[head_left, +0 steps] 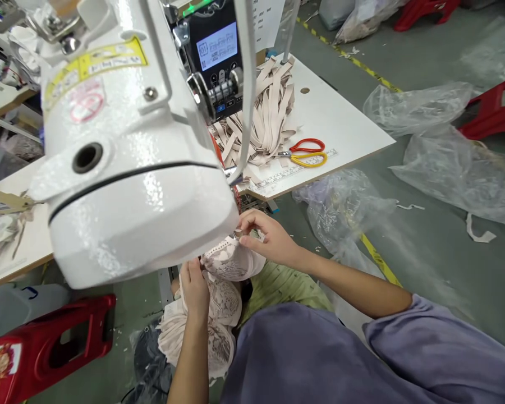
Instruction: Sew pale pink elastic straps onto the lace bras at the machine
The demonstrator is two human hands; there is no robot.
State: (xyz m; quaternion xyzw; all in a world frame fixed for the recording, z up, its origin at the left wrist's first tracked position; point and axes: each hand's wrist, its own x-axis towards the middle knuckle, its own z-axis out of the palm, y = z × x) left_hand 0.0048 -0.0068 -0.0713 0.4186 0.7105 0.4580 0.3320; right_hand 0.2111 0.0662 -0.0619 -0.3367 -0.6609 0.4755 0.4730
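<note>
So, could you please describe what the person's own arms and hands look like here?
Both forearms are bare, with no gloves, rings or watch visible on the left hand or right hand. A loose purple short sleeve covers the right upper arm; the left sleeve is out of view.

One sewing machine, one pair of scissors, one heap of straps and three red stools are being counted; two hands are being seen.
</note>
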